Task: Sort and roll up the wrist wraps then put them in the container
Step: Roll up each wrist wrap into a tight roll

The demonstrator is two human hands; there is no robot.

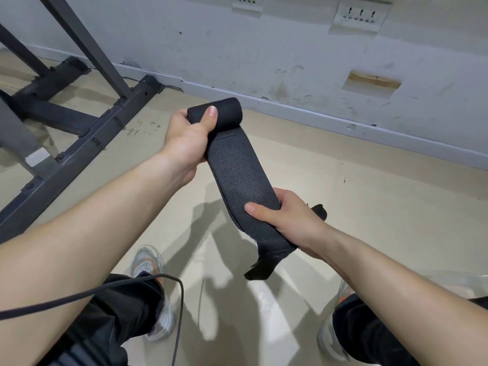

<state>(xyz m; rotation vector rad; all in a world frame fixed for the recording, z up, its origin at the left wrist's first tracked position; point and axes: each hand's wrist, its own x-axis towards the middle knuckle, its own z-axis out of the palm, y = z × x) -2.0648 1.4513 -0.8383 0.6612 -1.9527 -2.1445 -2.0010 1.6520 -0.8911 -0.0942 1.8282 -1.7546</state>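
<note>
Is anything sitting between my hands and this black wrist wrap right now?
Nothing visible. The left hand grips the rolled end of the wrist wrap, and the right hand holds the flat length lower down, both directly on the fabric. Where the wrap must go is not in view, so that path cannot be judged.

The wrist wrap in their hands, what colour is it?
Black, with a woven texture; the wrist wrap shows clearly in the head view.

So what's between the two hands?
Head view: the unrolled stretch of the wrist wrap, running from the roll in the left hand to the right hand.
</note>
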